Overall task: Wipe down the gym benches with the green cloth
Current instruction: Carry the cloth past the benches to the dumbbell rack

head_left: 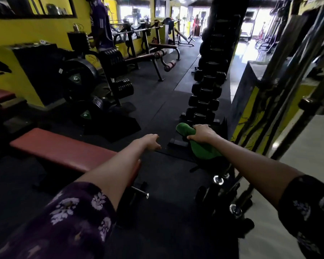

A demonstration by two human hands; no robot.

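A flat gym bench [64,150] with a dark red pad stands low at the left, running from far left toward me. My left hand [151,142] reaches out past the bench's near end, above the black floor mat, its fingers loosely curled and holding nothing. My right hand [201,133] is further right, shut on the green cloth [200,148], which sticks out ahead of the fist and hangs down below it. Another red-padded bench [138,57] stands further back in the room.
A tall rack of black dumbbells [204,94] rises just beyond my right hand. Weight plates on a stand [79,79] sit at the left. A chrome cable machine frame [281,90] fills the right side. A person in purple [101,23] stands at the back left.
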